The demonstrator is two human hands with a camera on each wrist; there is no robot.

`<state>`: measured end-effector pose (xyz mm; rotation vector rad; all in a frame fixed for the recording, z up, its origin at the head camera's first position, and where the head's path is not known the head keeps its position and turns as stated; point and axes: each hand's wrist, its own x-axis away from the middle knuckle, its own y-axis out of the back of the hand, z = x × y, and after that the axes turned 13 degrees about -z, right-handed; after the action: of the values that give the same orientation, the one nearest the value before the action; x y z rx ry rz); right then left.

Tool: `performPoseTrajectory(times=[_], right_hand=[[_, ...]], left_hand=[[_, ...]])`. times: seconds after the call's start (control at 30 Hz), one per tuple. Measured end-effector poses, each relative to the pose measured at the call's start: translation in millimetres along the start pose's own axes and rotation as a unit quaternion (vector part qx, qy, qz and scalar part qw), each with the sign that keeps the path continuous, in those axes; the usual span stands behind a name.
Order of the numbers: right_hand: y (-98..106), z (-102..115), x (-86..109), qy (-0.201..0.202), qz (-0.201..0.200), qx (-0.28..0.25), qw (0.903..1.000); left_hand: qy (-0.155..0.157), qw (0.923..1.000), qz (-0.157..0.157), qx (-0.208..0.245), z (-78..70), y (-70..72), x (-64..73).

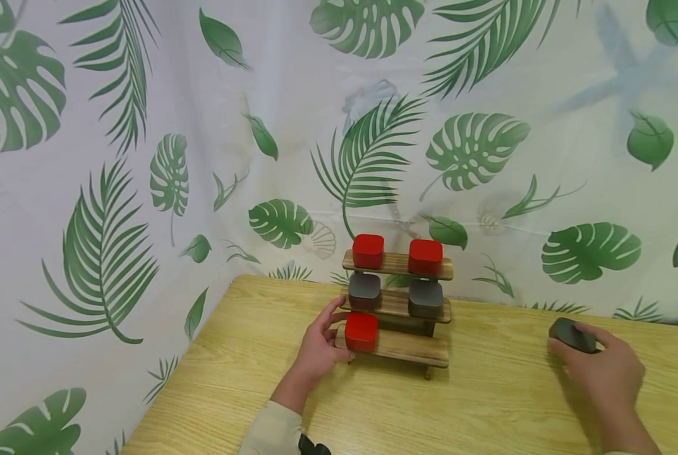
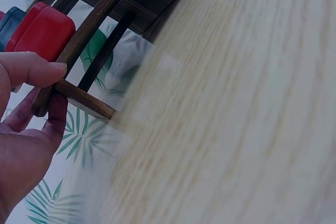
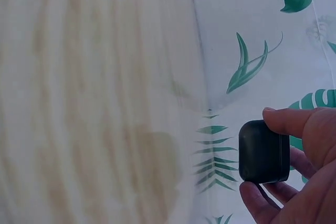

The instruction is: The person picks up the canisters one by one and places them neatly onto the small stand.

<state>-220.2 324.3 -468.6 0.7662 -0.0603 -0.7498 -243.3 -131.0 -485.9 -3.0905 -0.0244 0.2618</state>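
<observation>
A three-tier wooden display stand [image 1: 412,347] stands on the table. My left hand [image 1: 318,344] grips the left end of its lowest board, with the thumb on one face and fingers on the other in the left wrist view. A red rounded box [image 1: 361,332] sits on that board's left end. Two dark grey boxes [image 1: 364,291] stand on the middle board and two red boxes [image 1: 426,256] on the top board. Well to the right, my right hand [image 1: 608,366] pinches a small dark rounded box [image 3: 260,151] between thumb and fingers, seemingly above the table.
The light wood table [image 1: 486,392] runs back to a white cloth backdrop [image 1: 293,164] printed with green leaves. Another leaf-printed cloth side [image 1: 88,265] borders the table at the left. The stand is close to the back edge.
</observation>
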Motion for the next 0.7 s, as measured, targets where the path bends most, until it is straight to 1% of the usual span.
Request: performPoseTrajectory(times=[0.1, 0.27, 0.53, 0.7], right_hand=[[-0.3, 2.6, 2.2, 0.003, -0.004, -0.001, 1.0], [-0.8, 4.9, 5.8, 0.006, 0.001, 0.004, 1.0], [-1.5, 7.8, 14.5, 0.022, 0.007, 0.002, 0.9997], [-5.4, 13.6, 21.2, 0.037, 0.001, -0.001, 0.9993]], left_hand=[[0.003, 1.0, -0.002, -0.002, 0.8, 0.1, -0.2], [0.002, 1.0, -0.001, -0.001, 1.6, 0.3, -0.6], [0.001, 1.0, 0.0, -0.001, 1.8, 0.4, 0.0], [0.003, 1.0, 0.0, 0.003, -0.3, -0.3, 1.3]])
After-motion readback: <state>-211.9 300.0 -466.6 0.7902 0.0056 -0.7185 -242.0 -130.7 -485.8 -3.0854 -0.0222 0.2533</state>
